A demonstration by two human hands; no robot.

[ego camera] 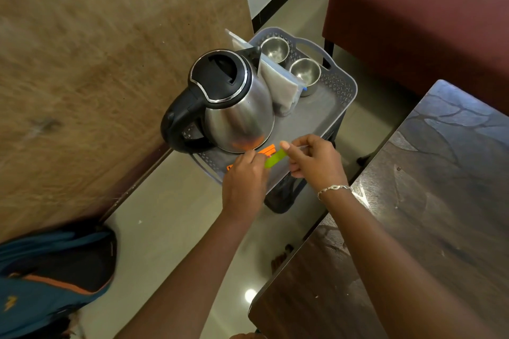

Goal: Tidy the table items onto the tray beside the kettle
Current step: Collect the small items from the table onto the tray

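Both hands meet over the near end of the tray, just in front of the kettle point(234, 102). The left hand point(242, 173) has its fingers curled round an orange strip point(267, 150), one end of which pokes out on the hand's far side. The right hand point(316, 162) pinches a green strip point(275, 158) between thumb and fingers. The two strips cross between the hands, low above the tray floor; whether they touch it cannot be told. A brown wood-grain panel point(110, 63) fills the view left of the kettle and a maroon padded seat point(413, 8) lies beyond it to the right. The dark patterned tabletop point(440, 201) is to the right of the kettle and nearer the person, under the right forearm. A blue and black backpack point(55, 270) lies on the floor, well to the near left of the kettle. The grey tray point(338, 88), with a pierced rim and a handle at its far end, carries the kettle on its left side and sits on a black stand point(283, 195). A clear pouch point(281, 85) stands upright against the kettle's right flank. Two steel cups point(275, 49) point(305, 71) sit beyond the pouch at the tray's far end, just beside each other. A silver bracelet point(334, 188) circles the right wrist.
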